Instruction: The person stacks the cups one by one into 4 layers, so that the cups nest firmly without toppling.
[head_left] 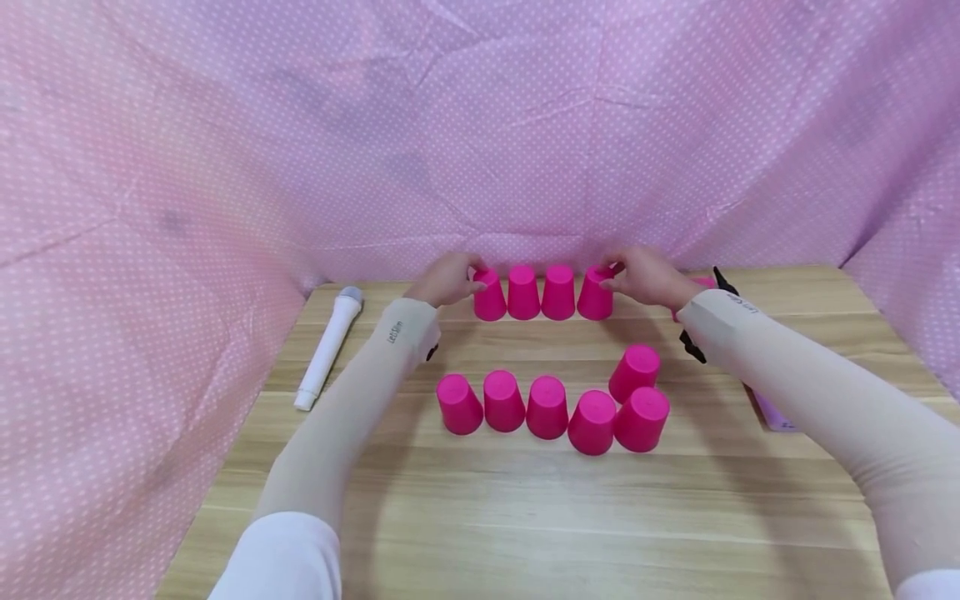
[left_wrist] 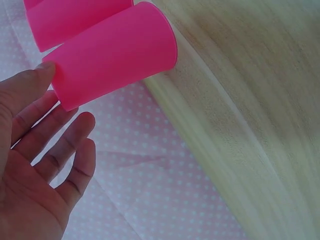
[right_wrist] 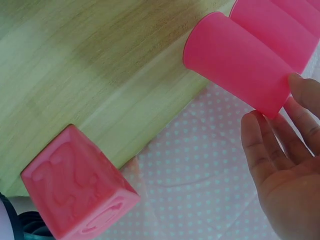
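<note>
Four pink cups stand upside down in a row at the back of the wooden table [head_left: 525,508]. My left hand [head_left: 450,279] touches the leftmost cup [head_left: 490,297] with its thumb at the cup's top, while the fingers [left_wrist: 75,145] stay straight and spread. My right hand [head_left: 643,277] touches the rightmost cup [head_left: 596,296] with its fingertips [right_wrist: 300,87], its palm kept off the cup. Nearer me stands a front row of several pink cups [head_left: 547,407], with one more cup [head_left: 635,372] just behind the row's right end.
A white microphone-shaped object [head_left: 327,346] lies at the left of the table. A pink cube [right_wrist: 75,192] sits by the back edge, right of my right hand. A small purple item [head_left: 772,412] lies under my right forearm. Pink dotted cloth [head_left: 480,125] surrounds the table.
</note>
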